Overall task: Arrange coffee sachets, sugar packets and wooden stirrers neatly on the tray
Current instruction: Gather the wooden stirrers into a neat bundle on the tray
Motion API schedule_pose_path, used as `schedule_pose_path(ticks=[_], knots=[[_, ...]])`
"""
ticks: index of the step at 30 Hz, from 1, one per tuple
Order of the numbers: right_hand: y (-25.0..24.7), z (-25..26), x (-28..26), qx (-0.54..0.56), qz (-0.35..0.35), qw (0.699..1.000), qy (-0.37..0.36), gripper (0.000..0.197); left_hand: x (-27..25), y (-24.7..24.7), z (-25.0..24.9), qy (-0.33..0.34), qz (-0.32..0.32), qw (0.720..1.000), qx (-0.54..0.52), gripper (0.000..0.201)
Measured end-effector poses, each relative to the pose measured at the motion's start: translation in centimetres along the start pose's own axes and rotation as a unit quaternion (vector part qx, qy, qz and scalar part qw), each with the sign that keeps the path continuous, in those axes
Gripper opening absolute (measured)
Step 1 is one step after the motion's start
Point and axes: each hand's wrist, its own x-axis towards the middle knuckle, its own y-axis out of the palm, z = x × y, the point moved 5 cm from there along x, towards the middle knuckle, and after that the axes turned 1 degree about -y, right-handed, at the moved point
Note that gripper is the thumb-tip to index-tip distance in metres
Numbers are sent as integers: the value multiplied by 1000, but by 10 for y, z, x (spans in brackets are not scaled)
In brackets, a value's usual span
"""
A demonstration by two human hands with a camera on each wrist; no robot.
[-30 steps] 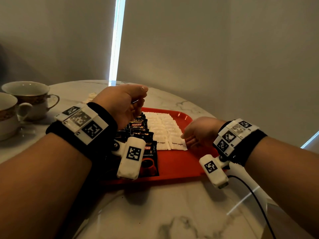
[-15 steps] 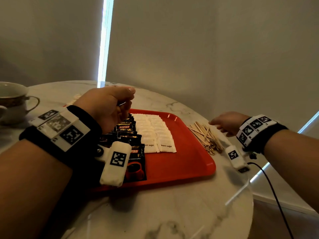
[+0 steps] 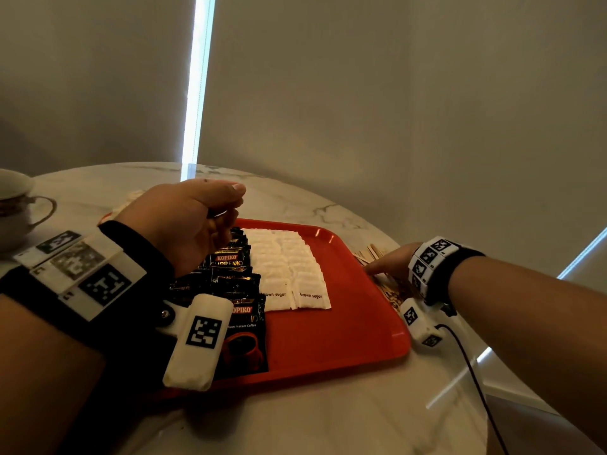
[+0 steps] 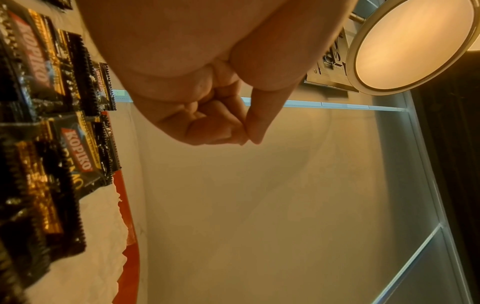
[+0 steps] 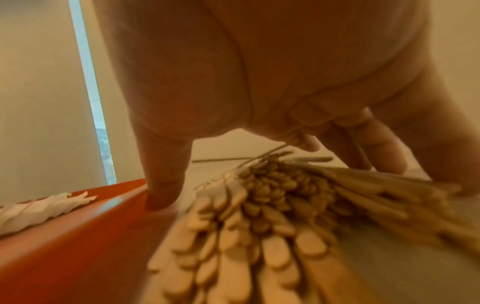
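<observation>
A red tray (image 3: 345, 323) lies on the round marble table. A row of black coffee sachets (image 3: 230, 280) fills its left side, and two rows of white sugar packets (image 3: 285, 267) lie beside them. My left hand (image 3: 230, 208) hovers over the far sachets, curled into a fist with the thumb against the fingers (image 4: 233, 131); I see nothing held in it. A loose pile of wooden stirrers (image 5: 259, 205) lies on the table just right of the tray. My right hand (image 3: 387, 262) is lowered over that pile, thumb (image 5: 163, 185) by the tray rim (image 5: 78, 226), fingers spread down its far side.
A teacup (image 3: 13, 198) stands at the far left of the table. Something pale (image 3: 131, 197) lies behind my left hand. A black cable (image 3: 473, 382) trails from my right wrist over the table's right edge. The tray's right half is bare red.
My right hand left the sugar packets, moved right off the tray and came down over the stirrer pile. My left hand stayed curled above the sachets.
</observation>
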Motion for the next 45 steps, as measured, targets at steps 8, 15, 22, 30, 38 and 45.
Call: schedule_pose_path(ticks=[8,15,22,30,38,45], knots=[[-9,17,8,-298,-110,943,-96,50,1,-1,0,-5,-3,1000,3,5],[-14,16,14,-376,-146,901,-161,63,2,-2,-1,-6,-1,1000,5,7],[-25,7,15,-292,-149,935,-134,91,1,-2,0,-4,-4,1000,10,6],[-3,13,19,-338,-123,925,-121,57,2,-2,0,-7,-7,1000,15,8],[-12,24,20,-411,-164,881,-168,49,3,-3,0,-8,-8,1000,11,8],[-17,25,23,-393,-179,888,-160,34,1,-2,0,-4,-11,1000,8,6]])
